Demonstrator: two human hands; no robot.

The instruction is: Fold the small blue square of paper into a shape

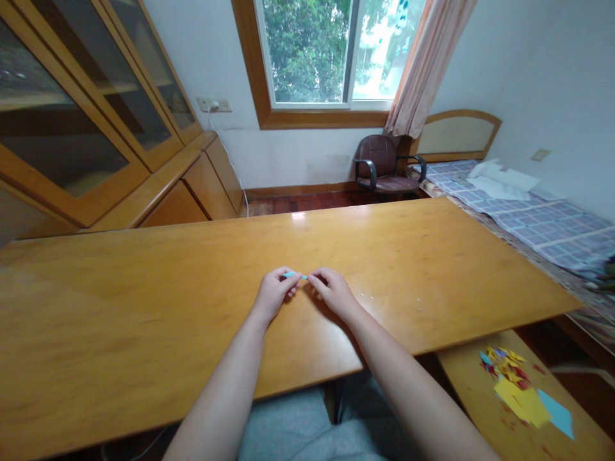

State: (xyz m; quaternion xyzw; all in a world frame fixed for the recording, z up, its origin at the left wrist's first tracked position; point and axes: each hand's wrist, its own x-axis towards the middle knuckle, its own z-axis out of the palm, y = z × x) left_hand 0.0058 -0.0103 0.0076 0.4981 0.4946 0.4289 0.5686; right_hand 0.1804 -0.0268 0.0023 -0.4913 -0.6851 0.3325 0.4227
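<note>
A small piece of folded light-blue paper (289, 274) is held just above the wooden table (158, 307). My left hand (277, 292) pinches it between thumb and fingers. My right hand (330, 288) is closed in a pinch at the paper's narrow right end, its fingertips close to the left thumb. The fingers hide much of the paper, so its full shape does not show. Several tiny pale bits (372, 296) lie on the table to the right of my right hand.
On a lower surface (461, 371) at the right lie a heap of small folded yellow, red and blue papers (507, 365), yellow sheets (521, 401) and a blue sheet (557, 413). Beyond the table stand a chair (384, 163), a bed (552, 218) and a glass-door cabinet (134, 150).
</note>
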